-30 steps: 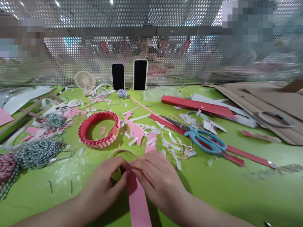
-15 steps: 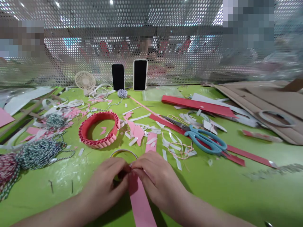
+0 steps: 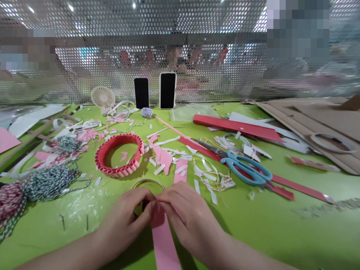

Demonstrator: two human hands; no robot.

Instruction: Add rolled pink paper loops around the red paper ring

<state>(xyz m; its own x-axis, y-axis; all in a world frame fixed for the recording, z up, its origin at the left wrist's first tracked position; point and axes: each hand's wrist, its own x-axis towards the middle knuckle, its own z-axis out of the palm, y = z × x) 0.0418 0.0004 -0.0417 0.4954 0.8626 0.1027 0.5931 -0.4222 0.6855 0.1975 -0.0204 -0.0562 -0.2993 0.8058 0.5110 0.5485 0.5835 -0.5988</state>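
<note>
Against the view from half a second ago, my hands sit much the same, but the free end of the strip has swung back to the left, and the whole scene sits slightly differently in the head camera.

My left hand [image 3: 123, 221] and right hand [image 3: 191, 221] are together at the centre of the bottom of the view, fingertips meeting and clamped on the top end of a long, flat pale pink paper strip [image 3: 163, 240]. That top end is partly hidden by my fingers, so I can't make out its exact shape. The strip's long axis runs almost straight toward me, its free end leaving the bottom of the frame.

Just beyond my hands, partly covered by them, lies a round roll of clear adhesive tape [image 3: 148, 181]. Farther out sits a red ring of small rolled paper tubes [image 3: 120, 172]. To the right, open blue-handled steel scissors [image 3: 233, 160] rest across a long red paper strip [image 3: 300, 186]. To the left lie bundled green-and-white twine [image 3: 47, 183] and red-and-white twine [image 3: 11, 198]. White and pink paper scraps litter the bright green table [image 3: 281, 232] ahead of my hands, but nothing lies between them and me.
</note>
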